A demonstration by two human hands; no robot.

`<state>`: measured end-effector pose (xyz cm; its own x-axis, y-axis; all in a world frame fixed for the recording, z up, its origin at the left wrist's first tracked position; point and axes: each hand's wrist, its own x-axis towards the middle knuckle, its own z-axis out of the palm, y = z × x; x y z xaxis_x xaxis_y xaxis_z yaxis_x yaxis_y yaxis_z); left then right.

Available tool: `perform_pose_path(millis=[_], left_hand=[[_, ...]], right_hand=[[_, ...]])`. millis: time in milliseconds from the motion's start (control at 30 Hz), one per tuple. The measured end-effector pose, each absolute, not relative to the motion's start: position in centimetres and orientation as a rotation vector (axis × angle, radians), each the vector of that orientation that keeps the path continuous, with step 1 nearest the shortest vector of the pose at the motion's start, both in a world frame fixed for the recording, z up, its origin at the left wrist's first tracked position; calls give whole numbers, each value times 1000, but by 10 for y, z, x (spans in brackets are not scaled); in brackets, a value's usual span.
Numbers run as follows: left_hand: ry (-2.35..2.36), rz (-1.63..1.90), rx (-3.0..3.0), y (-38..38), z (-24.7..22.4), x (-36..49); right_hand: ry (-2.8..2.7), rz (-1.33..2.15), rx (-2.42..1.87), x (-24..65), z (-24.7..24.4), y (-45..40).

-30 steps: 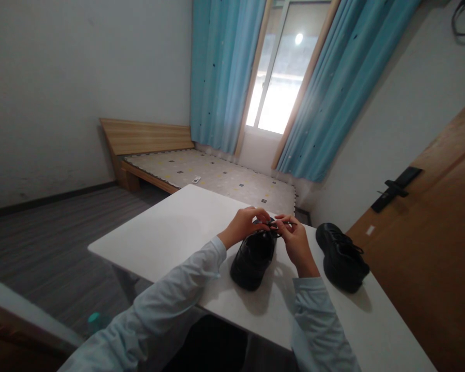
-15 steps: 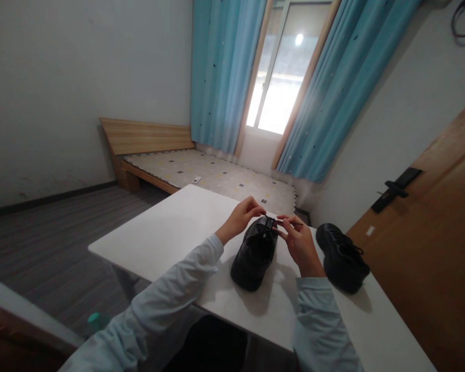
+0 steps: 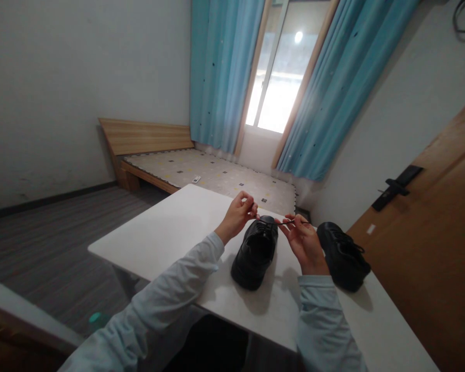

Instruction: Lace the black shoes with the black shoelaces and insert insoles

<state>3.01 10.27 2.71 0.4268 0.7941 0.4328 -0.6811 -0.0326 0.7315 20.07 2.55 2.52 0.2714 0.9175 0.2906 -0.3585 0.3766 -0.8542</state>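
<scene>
A black lace-up shoe rests on the white table, its toe pointing away from me and its heel nearest. On its left, my left hand is closed, pinching one part of the black shoelace. To the right, my right hand grips the other part of the shoelace between thumb and fingers. The lace runs taut across the shoe's front between both hands, and a loose end sticks out past my right fingers. Beyond my right wrist stands a second black shoe, also laced.
Behind the table is a bed with a patterned mattress, carrying a small white remote. Blue curtains frame a window. A wooden door stands at right. A green object sits low at left.
My hands have moved apart, the left one leftward and the right one slightly rightward, drawing the shoelace out straight between them. Both shoes stay in place.
</scene>
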Motion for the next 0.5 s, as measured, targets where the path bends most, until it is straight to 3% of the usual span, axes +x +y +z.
perform_pose_path(millis=[267, 500], left_hand=[[273, 1288, 1093, 125, 19, 26], [394, 1254, 1081, 134, 16, 20]], right_hand=[[-825, 801, -871, 227, 13, 33], [-828, 921, -1001, 241, 10, 31]])
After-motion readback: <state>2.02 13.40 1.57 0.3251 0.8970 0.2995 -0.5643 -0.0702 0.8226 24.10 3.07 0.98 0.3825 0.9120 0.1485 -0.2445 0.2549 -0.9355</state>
